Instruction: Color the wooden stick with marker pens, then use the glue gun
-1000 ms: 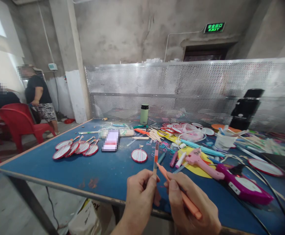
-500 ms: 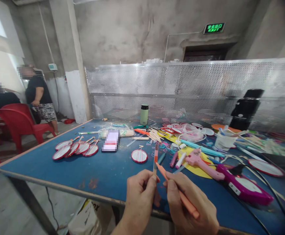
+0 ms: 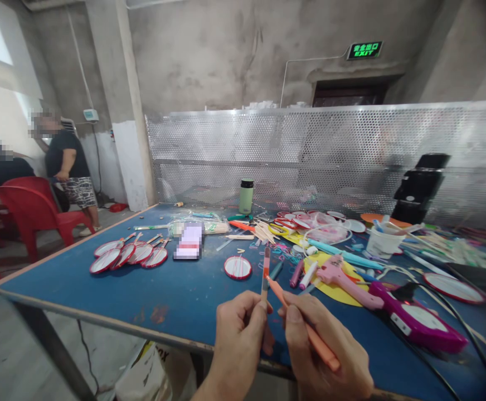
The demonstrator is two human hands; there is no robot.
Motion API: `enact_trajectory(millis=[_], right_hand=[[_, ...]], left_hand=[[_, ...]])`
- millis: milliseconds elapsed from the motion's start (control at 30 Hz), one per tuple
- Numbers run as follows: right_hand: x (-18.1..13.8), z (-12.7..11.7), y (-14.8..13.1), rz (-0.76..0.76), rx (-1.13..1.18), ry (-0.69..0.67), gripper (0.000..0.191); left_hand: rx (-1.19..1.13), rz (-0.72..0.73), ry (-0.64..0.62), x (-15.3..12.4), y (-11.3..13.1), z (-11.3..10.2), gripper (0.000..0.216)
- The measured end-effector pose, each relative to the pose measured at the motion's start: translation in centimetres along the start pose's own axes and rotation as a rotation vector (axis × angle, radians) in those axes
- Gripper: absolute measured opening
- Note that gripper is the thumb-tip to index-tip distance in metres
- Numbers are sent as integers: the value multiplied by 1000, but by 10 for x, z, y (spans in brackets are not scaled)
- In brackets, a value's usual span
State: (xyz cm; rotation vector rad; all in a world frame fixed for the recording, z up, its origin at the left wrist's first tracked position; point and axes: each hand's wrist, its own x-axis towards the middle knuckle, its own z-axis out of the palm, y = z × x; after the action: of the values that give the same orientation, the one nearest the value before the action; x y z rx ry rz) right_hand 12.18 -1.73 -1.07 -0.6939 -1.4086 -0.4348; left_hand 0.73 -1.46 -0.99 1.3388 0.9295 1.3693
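My left hand [image 3: 243, 328] is closed, pinching a narrow wooden craft stick [image 3: 265, 283] upright between thumb and fingers. The stick's upper part is coloured, with a bright orange band near the middle and a darker tip. My right hand [image 3: 324, 340] grips an orange marker [image 3: 320, 348], its tip touching or very close to the stick's right edge beside the orange band. Just beyond the stick lies a small round white disc with a red rim [image 3: 238, 268]. A teal pen [image 3: 275, 270] rests on the table behind the marker tip.
On the blue table [image 3: 193, 306] are a phone [image 3: 189, 240], red-rimmed discs on sticks [image 3: 142, 253], a pink glue gun [image 3: 347, 281], a purple power strip [image 3: 422, 320] with cables, a white cup [image 3: 383, 244] and a green bottle [image 3: 246, 196]. A person [image 3: 67, 156] stands at far left.
Both hands hold nearly the same pose, with the marker tip still at the stick. The view has shifted very slightly.
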Motion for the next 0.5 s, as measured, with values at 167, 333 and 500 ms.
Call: enact_trajectory(millis=[167,333,500], right_hand=[[0,-3,1,61,-34,24,22],[5,0,0,5,60,-40,26],[10,0,-2,8,52,-67,20]], left_hand=[[-6,-3,-11,-1,-2,-1,35],[5,18,-12,1,-3,-2,35],[12,24,-17,0,-4,-1,35]])
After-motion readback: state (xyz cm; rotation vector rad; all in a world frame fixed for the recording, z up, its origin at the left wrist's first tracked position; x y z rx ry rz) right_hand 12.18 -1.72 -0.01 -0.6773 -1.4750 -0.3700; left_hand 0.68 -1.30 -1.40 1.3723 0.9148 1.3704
